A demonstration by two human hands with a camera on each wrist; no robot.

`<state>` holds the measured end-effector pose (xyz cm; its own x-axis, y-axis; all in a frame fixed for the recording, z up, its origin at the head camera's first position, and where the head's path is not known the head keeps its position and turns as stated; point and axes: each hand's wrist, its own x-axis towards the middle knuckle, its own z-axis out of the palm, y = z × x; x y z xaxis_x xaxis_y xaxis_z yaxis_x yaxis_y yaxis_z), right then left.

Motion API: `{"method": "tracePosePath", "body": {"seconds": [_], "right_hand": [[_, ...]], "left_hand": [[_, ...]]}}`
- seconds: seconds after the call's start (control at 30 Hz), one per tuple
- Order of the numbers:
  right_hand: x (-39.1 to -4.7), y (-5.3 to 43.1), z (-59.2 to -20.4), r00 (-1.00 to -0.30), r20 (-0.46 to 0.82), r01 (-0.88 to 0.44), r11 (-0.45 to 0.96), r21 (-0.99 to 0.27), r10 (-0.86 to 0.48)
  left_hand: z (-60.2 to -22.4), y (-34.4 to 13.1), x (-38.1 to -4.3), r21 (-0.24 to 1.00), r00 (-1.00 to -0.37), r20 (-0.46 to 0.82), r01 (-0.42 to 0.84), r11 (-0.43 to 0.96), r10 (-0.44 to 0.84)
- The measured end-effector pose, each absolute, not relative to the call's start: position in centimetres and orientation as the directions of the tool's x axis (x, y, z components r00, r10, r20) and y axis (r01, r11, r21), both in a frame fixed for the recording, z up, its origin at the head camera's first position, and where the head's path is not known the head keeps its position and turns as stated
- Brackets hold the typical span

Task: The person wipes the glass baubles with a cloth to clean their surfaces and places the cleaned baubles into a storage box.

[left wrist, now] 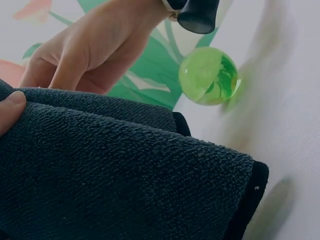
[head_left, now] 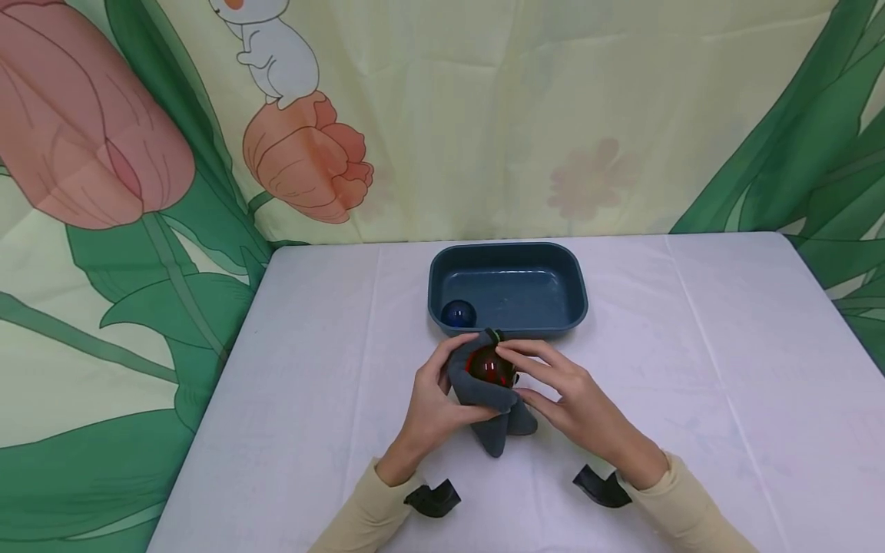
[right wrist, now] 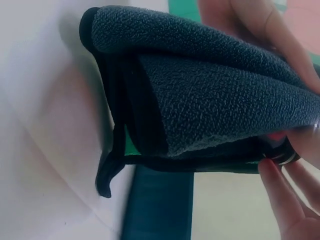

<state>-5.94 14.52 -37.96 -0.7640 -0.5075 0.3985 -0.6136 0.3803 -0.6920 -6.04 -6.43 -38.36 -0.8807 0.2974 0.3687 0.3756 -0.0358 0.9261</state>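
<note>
A dark grey cloth [head_left: 484, 395] with black edging is wrapped partway round a shiny, see-through red ball [head_left: 489, 367]. My left hand [head_left: 432, 399] grips the cloth from the left, thumb along its near fold and fingers behind it. From the right, my right hand [head_left: 563, 388] pinches the cloth at its edge, with fingertips right at the top of the red ball. Folded corners of the cloth [left wrist: 125, 165] hang low over the table in the left wrist view. In the right wrist view the cloth [right wrist: 225, 95] hides most of the ball.
A dark blue rectangular bin [head_left: 515, 284] stands just beyond my hands, with a blue ball [head_left: 459, 313] in its near left corner. A see-through green ball [left wrist: 209, 76] sits on the white tablecloth [head_left: 311, 369] below my right wrist. A printed curtain [head_left: 470, 115] hangs behind the table.
</note>
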Motion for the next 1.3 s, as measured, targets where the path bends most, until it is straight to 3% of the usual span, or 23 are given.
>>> {"method": "tracePosePath", "body": {"seconds": [0.4, 0.53, 0.73, 0.9, 1.17, 1.3], "right_hand": [[-5.98, 13.97, -37.88, -0.837, 0.291, -0.456, 0.297, -0.839, -0.463], [-6.00, 14.00, -37.82, -0.845, 0.267, -0.442, 0.322, -0.837, -0.464], [-6.09, 14.37, -37.62, -0.776, 0.361, -0.597, 0.420, -0.683, -0.517], [-6.16, 14.65, -37.72, -0.686, 0.464, -0.708, 0.366, -0.604, -0.561], [-6.33, 14.38, -38.36, -0.580, 0.571, -0.812, 0.359, -0.460, -0.581], [-6.20, 14.30, -38.25, -0.563, 0.581, -0.826, 0.403, -0.394, -0.587]], "left_hand": [[-38.57, -6.38, -6.01, 0.928, -0.889, 0.367, 0.370, -0.043, 0.274], [-38.66, -6.52, -6.04, 0.932, -0.893, 0.357, 0.360, -0.041, 0.273], [-38.82, -6.68, -6.15, 0.935, -0.897, 0.351, 0.351, -0.049, 0.269], [-38.81, -6.65, -6.19, 0.930, -0.892, 0.364, 0.362, -0.060, 0.268], [-38.78, -6.54, -6.09, 0.928, -0.889, 0.372, 0.354, -0.112, 0.267], [-38.75, -6.54, -6.11, 0.927, -0.888, 0.376, 0.358, -0.114, 0.265]]}}
